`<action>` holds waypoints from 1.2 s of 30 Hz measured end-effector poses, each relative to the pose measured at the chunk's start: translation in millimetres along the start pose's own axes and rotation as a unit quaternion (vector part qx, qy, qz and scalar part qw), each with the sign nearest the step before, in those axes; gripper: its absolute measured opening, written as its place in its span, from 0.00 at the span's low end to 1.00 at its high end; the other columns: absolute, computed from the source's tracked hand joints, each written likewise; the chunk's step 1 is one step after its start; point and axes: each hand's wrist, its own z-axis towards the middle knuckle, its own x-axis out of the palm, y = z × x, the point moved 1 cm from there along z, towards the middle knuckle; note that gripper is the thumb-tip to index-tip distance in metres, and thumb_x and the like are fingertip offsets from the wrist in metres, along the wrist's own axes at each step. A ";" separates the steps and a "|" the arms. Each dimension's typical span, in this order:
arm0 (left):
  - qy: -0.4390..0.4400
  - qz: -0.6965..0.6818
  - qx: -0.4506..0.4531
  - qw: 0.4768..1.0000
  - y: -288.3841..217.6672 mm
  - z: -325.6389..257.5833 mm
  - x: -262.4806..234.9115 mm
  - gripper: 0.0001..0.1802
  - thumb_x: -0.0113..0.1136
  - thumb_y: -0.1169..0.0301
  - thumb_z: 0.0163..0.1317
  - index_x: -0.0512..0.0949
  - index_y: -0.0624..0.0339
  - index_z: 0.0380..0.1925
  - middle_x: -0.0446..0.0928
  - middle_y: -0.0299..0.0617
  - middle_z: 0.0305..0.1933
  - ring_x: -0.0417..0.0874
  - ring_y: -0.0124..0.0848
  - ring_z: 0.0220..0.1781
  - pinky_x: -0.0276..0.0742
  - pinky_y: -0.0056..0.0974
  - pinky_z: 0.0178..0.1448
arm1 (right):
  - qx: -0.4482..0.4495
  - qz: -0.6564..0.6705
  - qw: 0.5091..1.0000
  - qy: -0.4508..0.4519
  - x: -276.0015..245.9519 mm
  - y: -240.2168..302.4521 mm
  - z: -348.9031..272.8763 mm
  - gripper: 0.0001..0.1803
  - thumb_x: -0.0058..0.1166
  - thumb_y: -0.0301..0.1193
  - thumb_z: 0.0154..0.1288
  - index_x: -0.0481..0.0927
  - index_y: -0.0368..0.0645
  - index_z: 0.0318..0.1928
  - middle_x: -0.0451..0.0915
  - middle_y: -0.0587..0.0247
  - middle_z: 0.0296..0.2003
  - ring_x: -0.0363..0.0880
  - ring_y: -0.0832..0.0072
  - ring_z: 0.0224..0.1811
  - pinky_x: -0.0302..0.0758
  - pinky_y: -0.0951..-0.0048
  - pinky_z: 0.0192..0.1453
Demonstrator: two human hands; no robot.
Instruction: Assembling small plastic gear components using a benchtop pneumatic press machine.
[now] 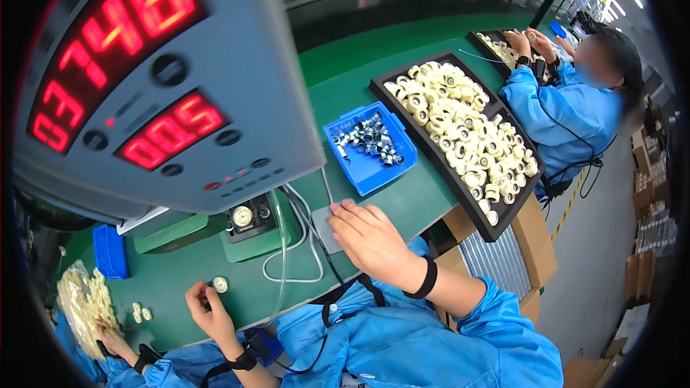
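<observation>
My left hand (207, 309) hovers low over the green bench, fingers loosely curled and apart. Right by its fingertips is a cream round part (220, 284) with a dark-ringed centre; whether they touch I cannot tell. My right hand (377, 241) lies with its fingers stretched out over a flat grey pad (327, 230), holding nothing. Under the machine (237, 122) with red digits, a cream toothed wheel (242, 216) sits in a dark fixture (253, 231). A blue bin (366, 181) beyond my right hand holds small shiny metal parts (370, 138).
A black tray (490, 228) heaped with cream round parts stands at the right. Hoses and cables (302, 273) loop across the bench. At the lower left, another person's hand (115, 341) is at a clear bag (79, 302) of cream parts. A co-worker (575, 108) sits at the far right.
</observation>
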 end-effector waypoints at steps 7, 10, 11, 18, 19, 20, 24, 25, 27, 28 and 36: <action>-0.014 -0.003 -0.007 1.000 6.7 1.1 -0.5 0.09 0.57 0.76 0.70 0.78 0.66 0.48 0.76 0.37 0.43 0.73 0.26 0.40 0.71 0.31 0.46 | 0.007 0.152 0.988 -0.018 -24.0 -25.3 20.7 0.12 0.58 0.26 0.63 0.80 0.37 0.47 0.83 0.53 0.43 0.79 0.53 0.50 0.74 0.56 0.54; -0.010 0.010 -0.002 1.000 7.3 0.7 -0.6 0.09 0.56 0.75 0.72 0.77 0.67 0.49 0.77 0.37 0.42 0.74 0.24 0.41 0.72 0.30 0.46 | 0.066 0.085 0.990 -0.095 -28.0 -60.9 42.3 0.10 0.58 0.25 0.62 0.81 0.37 0.44 0.81 0.53 0.36 0.77 0.52 0.43 0.74 0.53 0.50; -0.005 0.013 0.002 1.000 7.3 1.6 -1.1 0.10 0.56 0.75 0.73 0.77 0.67 0.49 0.77 0.36 0.42 0.75 0.24 0.41 0.72 0.30 0.47 | 0.076 0.056 0.991 -0.094 -26.8 -71.2 53.2 0.09 0.57 0.24 0.62 0.82 0.38 0.43 0.81 0.53 0.35 0.76 0.52 0.42 0.73 0.53 0.49; -0.021 -0.010 0.005 1.000 6.4 -0.7 1.5 0.09 0.59 0.75 0.69 0.78 0.65 0.47 0.76 0.36 0.41 0.73 0.24 0.38 0.71 0.30 0.44 | 0.059 -0.102 0.993 -0.018 14.1 -99.0 100.4 0.10 0.52 0.23 0.60 0.85 0.44 0.39 0.81 0.58 0.38 0.76 0.57 0.47 0.75 0.56 0.52; -0.012 -0.006 -0.009 1.000 1.3 -1.5 1.8 0.08 0.59 0.76 0.69 0.78 0.65 0.46 0.76 0.36 0.40 0.72 0.24 0.37 0.71 0.30 0.43 | 0.053 -0.113 0.992 -0.015 17.9 -102.9 103.3 0.10 0.52 0.23 0.59 0.85 0.44 0.38 0.81 0.58 0.38 0.76 0.56 0.48 0.75 0.56 0.52; -0.013 0.008 0.001 1.000 -2.3 -2.2 1.9 0.08 0.58 0.78 0.67 0.78 0.66 0.45 0.75 0.37 0.39 0.73 0.25 0.38 0.71 0.31 0.43 | 0.045 -0.123 0.991 -0.010 21.8 -105.2 105.5 0.10 0.52 0.24 0.59 0.85 0.44 0.38 0.81 0.58 0.38 0.76 0.56 0.48 0.75 0.56 0.52; -0.008 0.012 0.034 0.999 -8.5 -0.4 3.8 0.08 0.59 0.81 0.63 0.78 0.67 0.42 0.75 0.42 0.39 0.76 0.32 0.39 0.72 0.34 0.46 | 0.001 -0.112 0.992 -0.066 27.7 -122.0 105.4 0.05 0.55 0.24 0.58 0.83 0.40 0.35 0.81 0.52 0.35 0.77 0.51 0.43 0.75 0.53 0.51; -0.002 0.025 0.047 0.999 -11.4 0.9 4.1 0.08 0.59 0.81 0.63 0.78 0.66 0.42 0.76 0.43 0.40 0.76 0.32 0.39 0.73 0.35 0.46 | 0.030 -0.073 0.993 -0.090 24.8 -128.4 102.6 0.04 0.56 0.24 0.58 0.82 0.38 0.34 0.81 0.50 0.33 0.78 0.49 0.40 0.76 0.52 0.48; -0.002 0.034 0.047 0.998 -12.9 -2.4 -0.4 0.09 0.60 0.81 0.62 0.78 0.66 0.42 0.76 0.44 0.41 0.76 0.34 0.41 0.73 0.36 0.48 | 0.090 0.038 0.987 -0.126 5.4 -114.8 105.0 0.05 0.58 0.25 0.60 0.80 0.34 0.31 0.82 0.44 0.30 0.79 0.43 0.33 0.77 0.52 0.39; 0.000 0.027 0.038 0.999 -13.2 -3.8 -1.2 0.09 0.60 0.81 0.61 0.78 0.66 0.42 0.77 0.44 0.42 0.76 0.35 0.41 0.73 0.37 0.48 | 0.132 0.056 0.977 -0.158 -9.4 -97.7 102.0 0.07 0.58 0.26 0.61 0.80 0.33 0.32 0.83 0.49 0.26 0.83 0.55 0.29 0.77 0.62 0.33; 0.076 0.114 0.128 0.982 -40.1 -2.2 4.0 0.17 0.65 0.75 0.59 0.80 0.64 0.49 0.77 0.48 0.49 0.75 0.46 0.54 0.71 0.46 0.59 | 0.204 0.576 0.791 -0.021 -16.2 -2.5 76.5 0.26 0.64 0.24 0.64 0.73 0.36 0.61 0.82 0.59 0.49 0.80 0.77 0.49 0.76 0.74 0.50</action>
